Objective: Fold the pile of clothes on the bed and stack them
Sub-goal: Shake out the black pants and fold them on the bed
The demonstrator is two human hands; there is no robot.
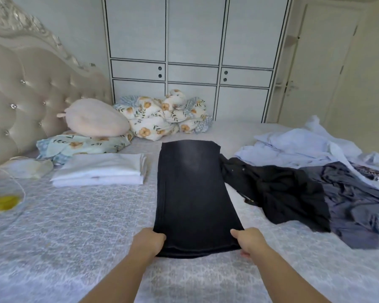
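A pair of black jeans [192, 189], folded lengthwise into a long strip, lies on the bed [79, 226] and runs away from me. My left hand [150, 240] grips its near left corner, fingers curled under the hem. My right hand [248, 240] grips the near right corner, thumb on top. A folded white garment [101, 169] lies to the left of the jeans. To the right sprawls an unfolded pile: a black garment [278, 191], a grey one [354, 206] and pale blue shirts [298, 147].
A padded headboard [20, 95] stands on the left, with a pink plush pillow [94, 119] and floral bedding [162, 114] near it. A white wardrobe [193, 51] fills the far wall. A round translucent object [2, 193] sits at the left edge.
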